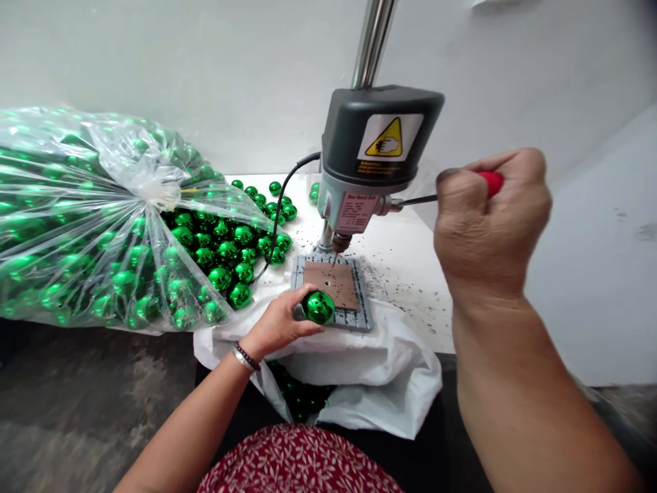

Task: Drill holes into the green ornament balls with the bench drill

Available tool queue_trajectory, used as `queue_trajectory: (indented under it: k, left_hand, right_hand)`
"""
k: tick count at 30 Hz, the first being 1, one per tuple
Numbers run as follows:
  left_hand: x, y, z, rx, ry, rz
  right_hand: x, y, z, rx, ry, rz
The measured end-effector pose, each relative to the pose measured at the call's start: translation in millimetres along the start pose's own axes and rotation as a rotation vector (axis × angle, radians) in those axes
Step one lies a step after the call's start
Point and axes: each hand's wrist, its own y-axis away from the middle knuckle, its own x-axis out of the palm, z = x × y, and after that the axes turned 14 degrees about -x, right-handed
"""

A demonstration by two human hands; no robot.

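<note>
A shiny green ball [318,307] is gripped in my left hand [280,318], between thumb and fingers. It is held at the front edge of the grey drill base [365,316], before a brown board [345,287] with a small hole. Above the board stands a mini bench drill [380,144], its thin bit [335,260] pointing down and apart from the ball. My right hand [490,219] is closed around the red knob [493,183] of the drill's feed lever [419,200], off to the right of the drill head.
A tied clear plastic bag [154,188] full of green balls lies on the left, with loose balls [274,187] beside it. A black cable [280,212] runs from the drill. Dark shavings litter the white table [415,287]. An open white sack [380,383] in front holds more balls.
</note>
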Motion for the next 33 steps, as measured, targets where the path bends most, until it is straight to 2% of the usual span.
queue_trajectory:
  k: [3,9,13,19,25,27,33]
  left_hand:
    - [-4.5,16.9,5.0,0.009,0.031,0.028]
    - [-8.0,39.9,10.4,0.080,0.061,0.002]
    - [-7.7,48.6,8.4,0.046,0.115,0.018]
    - [-1.2,57.9,11.9,-0.133,0.369,0.075]
    - [12.8,74.7,23.1,-0.471,1.099,0.311]
    - [17.4,78.6,27.8,-0.539,1.262,0.357]
    - [23.6,77.6,35.0,-0.675,1.401,0.330]
  right_hand:
    - [-0.1,1.7,-1.4,-0.048,-0.025,0.002]
    - [0.0,4.7,-2.0,-0.015,-0.028,0.017]
    - [0.3,5.2,-2.2,-0.017,-0.029,0.008]
    - [0.0,5.9,-3.0,-0.016,-0.075,-0.002]
    - [-0.7,6.3,0.6,-0.022,-0.102,0.005]
    - [-1.0,5.8,2.8,-0.010,-0.108,0.007]
    - [-2.9,5.4,4.7,-0.003,-0.142,0.020]
